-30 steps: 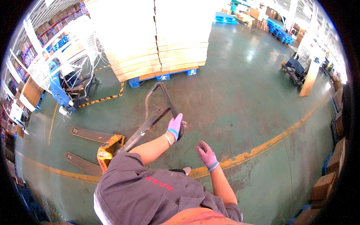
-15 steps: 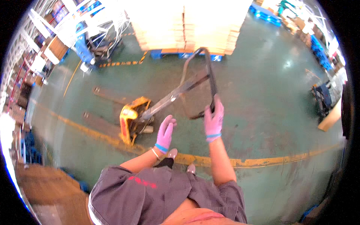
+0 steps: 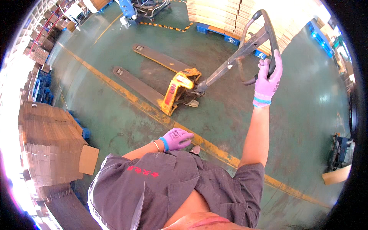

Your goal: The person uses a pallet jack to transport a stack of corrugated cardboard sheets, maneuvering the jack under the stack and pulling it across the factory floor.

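Note:
A yellow pallet jack (image 3: 178, 90) stands on the green floor ahead of me, its two long dark forks (image 3: 143, 88) pointing to the far left. Its tow bar leans up to the right and ends in a black loop handle (image 3: 273, 36). My right hand (image 3: 269, 82), in a pink glove with a blue cuff, is closed round the near side of that loop, the arm stretched out. In a matching glove, my left hand (image 3: 177, 138) hangs before my body, fingers loosely extended and holding nothing.
Tall stacks of flat cardboard (image 3: 214, 15) rest on a blue pallet (image 3: 230, 39) beyond the handle. Another cardboard stack (image 3: 53, 142) stands at the left. A yellow floor line (image 3: 153, 117) passes between me and the pallet jack. Dark equipment (image 3: 341, 151) sits at the far right.
My view has turned, so the pallet jack and cardboard appear further right. The left hand has drawn back toward my body. The right arm reaches further out, still holding the handle.

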Motion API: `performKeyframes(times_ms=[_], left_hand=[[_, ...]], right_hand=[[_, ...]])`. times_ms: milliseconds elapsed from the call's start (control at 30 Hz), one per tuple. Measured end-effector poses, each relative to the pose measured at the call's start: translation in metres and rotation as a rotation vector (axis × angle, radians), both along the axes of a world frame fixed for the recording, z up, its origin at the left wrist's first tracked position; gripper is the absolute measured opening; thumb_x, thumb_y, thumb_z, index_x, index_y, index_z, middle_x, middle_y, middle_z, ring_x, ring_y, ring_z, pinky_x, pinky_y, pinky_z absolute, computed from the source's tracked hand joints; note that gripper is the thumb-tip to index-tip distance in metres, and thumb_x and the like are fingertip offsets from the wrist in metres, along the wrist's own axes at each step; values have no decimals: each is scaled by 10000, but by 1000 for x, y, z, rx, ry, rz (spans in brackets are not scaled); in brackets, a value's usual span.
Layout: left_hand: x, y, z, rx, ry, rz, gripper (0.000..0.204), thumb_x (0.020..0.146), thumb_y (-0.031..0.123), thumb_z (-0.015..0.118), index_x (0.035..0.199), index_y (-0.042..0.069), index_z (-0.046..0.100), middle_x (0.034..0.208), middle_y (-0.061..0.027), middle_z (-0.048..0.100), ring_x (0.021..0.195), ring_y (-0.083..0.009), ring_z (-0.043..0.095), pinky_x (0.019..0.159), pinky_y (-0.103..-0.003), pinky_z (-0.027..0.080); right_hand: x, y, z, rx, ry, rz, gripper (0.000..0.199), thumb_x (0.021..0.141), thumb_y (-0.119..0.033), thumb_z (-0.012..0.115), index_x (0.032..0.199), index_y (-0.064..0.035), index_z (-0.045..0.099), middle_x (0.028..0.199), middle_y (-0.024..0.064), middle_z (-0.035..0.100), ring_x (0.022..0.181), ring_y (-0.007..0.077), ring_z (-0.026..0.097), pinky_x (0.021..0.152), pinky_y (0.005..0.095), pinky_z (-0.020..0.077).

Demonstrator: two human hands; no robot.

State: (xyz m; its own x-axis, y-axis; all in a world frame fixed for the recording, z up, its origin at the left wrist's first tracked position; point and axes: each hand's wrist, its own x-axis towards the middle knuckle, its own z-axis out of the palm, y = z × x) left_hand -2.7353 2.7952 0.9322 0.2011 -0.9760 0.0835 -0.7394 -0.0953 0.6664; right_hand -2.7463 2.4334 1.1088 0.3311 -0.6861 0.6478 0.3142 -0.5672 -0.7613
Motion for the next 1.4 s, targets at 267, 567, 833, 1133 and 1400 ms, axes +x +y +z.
performKeyframes(times_ms=[267,567,833,1133,1400], left_hand=[[91,107,-34,52,-202,-82,361,871,268,629,1176,78,604,918,-106,677,843,-292,653,740,-415,512],[222,150,-49,122,-237,-222,322,884,301,611,1125,89,606,861,-110,667,820,-312,649,726,-429,507],[320,116,-22,77,-406,-281,322,884,317,593,1111,91,625,929,-110,686,855,-299,650,776,-423,493],[241,180,-36,437,-297,-186,351,893,345,562,1149,113,619,992,-127,686,921,-319,645,829,-447,481],[228,307,-110,513,-207,129,401,921,418,537,1214,151,601,1058,-128,676,978,-319,640,870,-436,481]], right_hand=[[144,145,45,-34,162,223,456,892,-48,615,1328,-166,555,1101,138,620,860,238,642,804,377,534],[211,206,25,-436,47,-256,436,831,35,617,1249,-89,611,964,110,631,776,229,600,730,355,513],[272,291,15,-266,165,-139,500,821,-109,683,1287,-259,585,880,142,560,661,288,605,609,392,518],[284,280,9,-380,104,-129,553,822,-69,653,1328,-252,523,914,150,547,738,328,608,644,427,529],[272,260,9,-349,178,-152,551,852,-102,613,1360,-272,484,936,161,551,772,343,620,670,443,541]])
